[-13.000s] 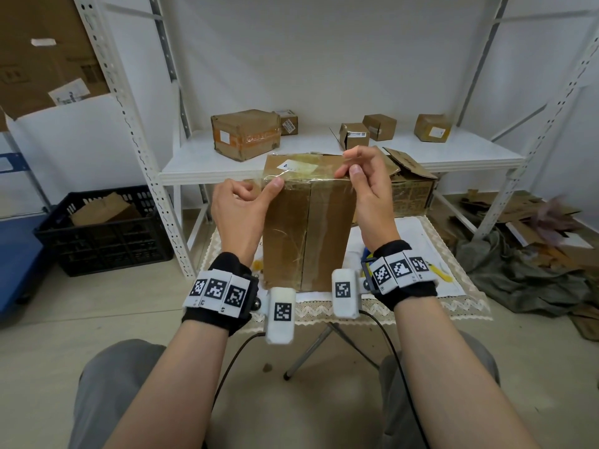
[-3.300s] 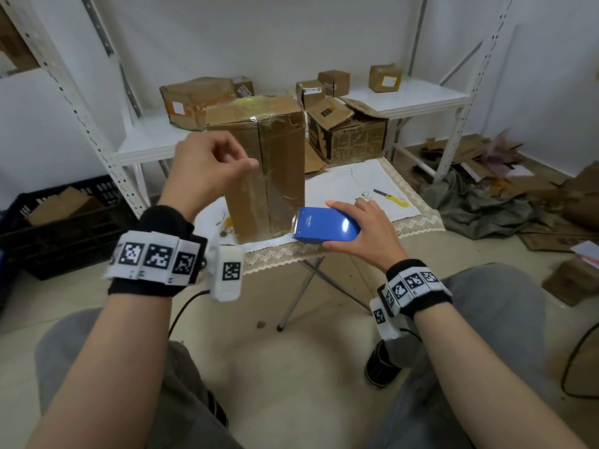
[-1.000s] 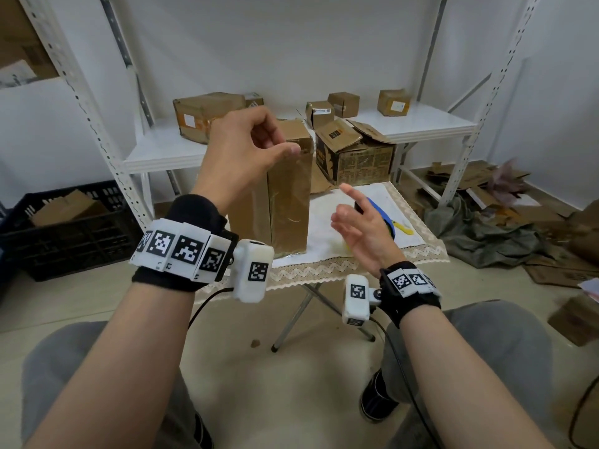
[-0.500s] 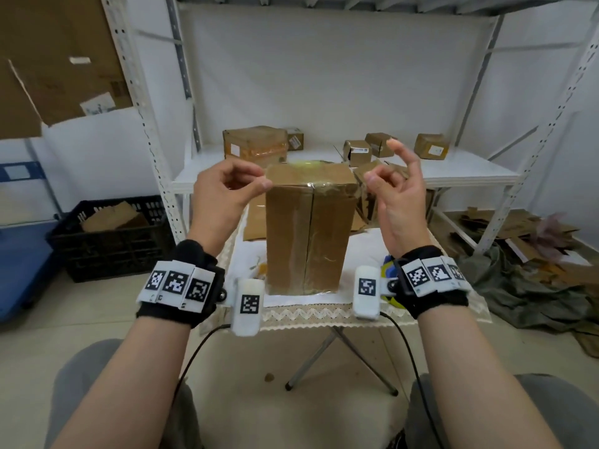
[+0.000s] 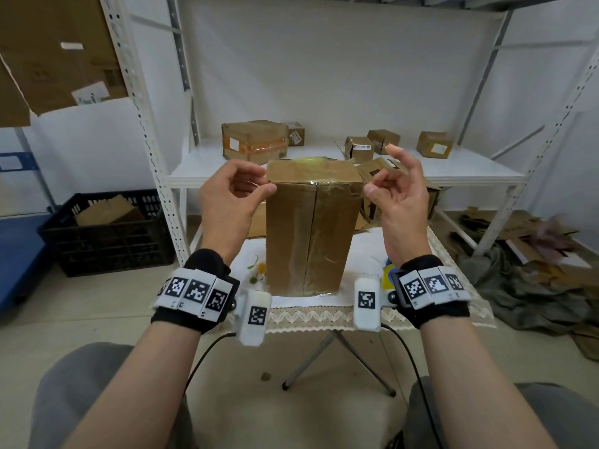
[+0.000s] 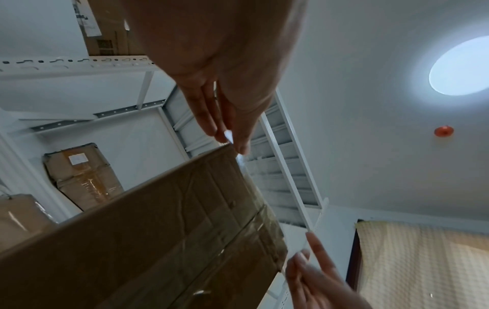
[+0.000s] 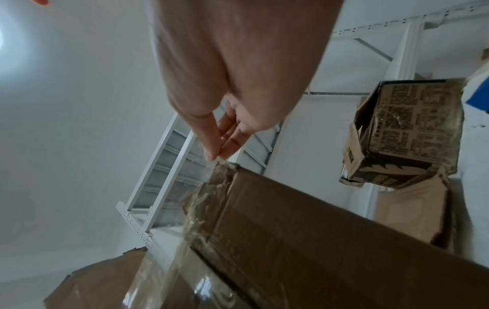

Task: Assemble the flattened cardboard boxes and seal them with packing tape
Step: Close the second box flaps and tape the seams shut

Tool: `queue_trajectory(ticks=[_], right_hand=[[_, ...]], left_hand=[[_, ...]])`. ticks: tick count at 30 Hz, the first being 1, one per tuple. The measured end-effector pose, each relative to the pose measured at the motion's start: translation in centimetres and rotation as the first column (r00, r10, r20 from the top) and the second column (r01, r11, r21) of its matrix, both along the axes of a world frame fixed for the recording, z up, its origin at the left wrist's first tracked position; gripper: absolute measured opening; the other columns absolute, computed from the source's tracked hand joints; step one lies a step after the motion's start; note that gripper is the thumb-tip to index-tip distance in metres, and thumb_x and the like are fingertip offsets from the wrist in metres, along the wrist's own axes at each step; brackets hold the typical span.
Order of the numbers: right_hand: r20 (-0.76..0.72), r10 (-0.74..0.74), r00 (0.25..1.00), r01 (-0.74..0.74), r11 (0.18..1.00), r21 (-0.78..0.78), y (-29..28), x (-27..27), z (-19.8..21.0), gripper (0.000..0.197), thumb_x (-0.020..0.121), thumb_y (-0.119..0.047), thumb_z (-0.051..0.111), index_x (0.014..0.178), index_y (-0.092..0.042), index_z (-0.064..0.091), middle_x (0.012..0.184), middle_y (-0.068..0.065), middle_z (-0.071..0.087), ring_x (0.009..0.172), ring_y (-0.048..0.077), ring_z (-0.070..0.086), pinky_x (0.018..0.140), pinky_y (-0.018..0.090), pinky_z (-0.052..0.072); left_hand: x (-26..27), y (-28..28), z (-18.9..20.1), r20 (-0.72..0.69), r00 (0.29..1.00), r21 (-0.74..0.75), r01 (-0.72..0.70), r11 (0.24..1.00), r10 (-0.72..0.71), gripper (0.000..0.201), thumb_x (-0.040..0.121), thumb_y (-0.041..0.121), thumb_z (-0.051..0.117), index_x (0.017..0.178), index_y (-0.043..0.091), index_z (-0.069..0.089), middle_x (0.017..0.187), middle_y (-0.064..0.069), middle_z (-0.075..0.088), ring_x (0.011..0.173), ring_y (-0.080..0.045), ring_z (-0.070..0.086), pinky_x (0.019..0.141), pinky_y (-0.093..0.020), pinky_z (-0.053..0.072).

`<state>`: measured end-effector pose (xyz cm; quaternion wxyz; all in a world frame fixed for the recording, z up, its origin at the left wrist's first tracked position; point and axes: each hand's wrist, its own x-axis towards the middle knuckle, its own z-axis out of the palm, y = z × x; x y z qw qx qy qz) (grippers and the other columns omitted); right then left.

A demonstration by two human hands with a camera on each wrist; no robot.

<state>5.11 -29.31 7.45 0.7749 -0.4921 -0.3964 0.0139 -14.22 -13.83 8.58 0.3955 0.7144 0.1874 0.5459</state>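
The tall cardboard box [image 5: 309,228] stands upright on the table [image 5: 366,314], near its front edge, with clear tape running across the top face and down the front seam. The left hand [image 5: 228,202] is held at the upper left corner of the box, thumb and index finger brought together in a pinch at that corner edge; what they pinch appears to be a tape end, but this cannot be confirmed. The right hand [image 5: 397,192] is held just off the upper right corner, thumb and fingers closed toward each other, index finger raised; whether it grips tape cannot be told. Free space remains on both sides of the box. Behind it, the shelf [image 5: 470,171] carries several smaller boxes. A black crate [image 5: 107,234] sits on the floor to the left.
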Motion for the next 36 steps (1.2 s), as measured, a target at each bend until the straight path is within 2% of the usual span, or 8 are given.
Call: queue_trajectory(ticks=[7,16,19,22,26,28,31,36], right_hand=[[0.031,-0.052,0.998,0.052,0.999,-0.014,0.9,-0.1,0.0,0.066,0.085,0.016,0.066,0.137,-0.022,0.055,0.095,0.007,0.052,0.091,0.017,0.056,0.094,0.027,0.052],[0.113,-0.112,0.987,0.121,0.989,-0.081,1.9,-0.1,-0.2,0.068,0.085,0.005,0.072,0.141,-0.027,0.051,0.111,0.006,0.058,0.090,0.013,0.054,0.088,0.030,0.052],[0.148,-0.110,0.983,0.126,0.986,-0.107,2.0,-0.3,-0.1,0.070,0.085,-0.004,0.078,0.144,-0.027,0.048,0.115,0.006,0.063,0.088,0.010,0.051,0.082,0.027,0.048],[0.209,-0.108,0.972,0.137,0.982,-0.131,2.3,-0.5,0.2,0.071,0.085,-0.012,0.080,0.145,-0.025,0.044,0.109,-0.002,0.069,0.095,0.006,0.059,0.093,0.037,0.047],[0.273,-0.117,0.955,0.162,0.976,-0.147,2.7,-0.2,0.5,0.075,0.085,-0.017,0.082,0.147,-0.027,0.041,0.097,-0.004,0.073,0.109,0.017,0.065,0.111,0.052,0.039],[0.270,-0.096,0.958,0.142,0.977,-0.158,2.6,0.0,0.8,0.079,0.085,-0.014,0.082,0.149,-0.027,0.039,0.094,-0.004,0.072,0.110,0.014,0.066,0.117,0.051,0.034],[0.263,-0.021,0.965,0.072,0.980,-0.187,2.6,0.2,1.2,0.083,0.086,-0.011,0.080,0.153,-0.025,0.034,0.095,0.002,0.071,0.110,0.012,0.066,0.121,0.049,0.031],[0.226,0.060,0.972,-0.013,0.979,-0.205,2.9,0.8,1.1,0.084,0.088,-0.010,0.079,0.155,-0.024,0.030,0.100,0.009,0.070,0.109,0.016,0.067,0.116,0.050,0.038]], left_hand=[[1.4,-0.2,-0.8,-0.013,0.994,0.133,-0.108,0.985,0.110,0.035,0.079,0.017,0.087,0.103,0.015,0.062,0.097,-0.004,0.066,0.078,-0.010,0.061,0.071,-0.014,0.049],[2.8,0.2,-0.8,-0.045,0.980,0.173,-0.184,0.968,0.195,0.047,0.075,0.034,0.090,0.102,0.014,0.057,0.099,-0.004,0.062,0.091,-0.016,0.059,0.080,-0.019,0.047],[3.0,0.1,-0.9,-0.018,0.985,0.140,-0.168,0.976,0.172,0.049,0.074,0.036,0.090,0.103,0.013,0.057,0.101,-0.004,0.063,0.092,-0.018,0.059,0.084,-0.031,0.053],[3.3,0.0,-1.0,-0.003,0.987,0.127,-0.158,0.979,0.160,0.054,0.072,0.040,0.091,0.102,0.012,0.055,0.101,-0.004,0.061,0.092,-0.019,0.059,0.085,-0.036,0.054],[3.9,0.1,-1.0,-0.013,0.987,0.131,-0.156,0.979,0.159,0.055,0.071,0.039,0.091,0.100,0.017,0.049,0.100,-0.004,0.057,0.087,-0.016,0.053,0.078,-0.020,0.047],[4.1,0.2,-1.1,-0.008,0.989,0.114,-0.146,0.983,0.148,0.054,0.073,0.036,0.091,0.101,0.018,0.048,0.101,-0.004,0.055,0.089,-0.016,0.053,0.077,-0.015,0.044],[4.2,0.3,-1.4,0.015,0.993,0.071,-0.120,0.990,0.120,0.052,0.076,0.032,0.089,0.105,0.019,0.048,0.106,-0.001,0.054,0.096,-0.013,0.054,0.081,-0.020,0.048],[4.1,0.3,-1.7,0.053,0.995,0.015,-0.085,0.996,0.084,0.047,0.080,0.025,0.087,0.107,0.021,0.048,0.110,-0.001,0.055,0.100,-0.012,0.056,0.085,-0.020,0.051]])
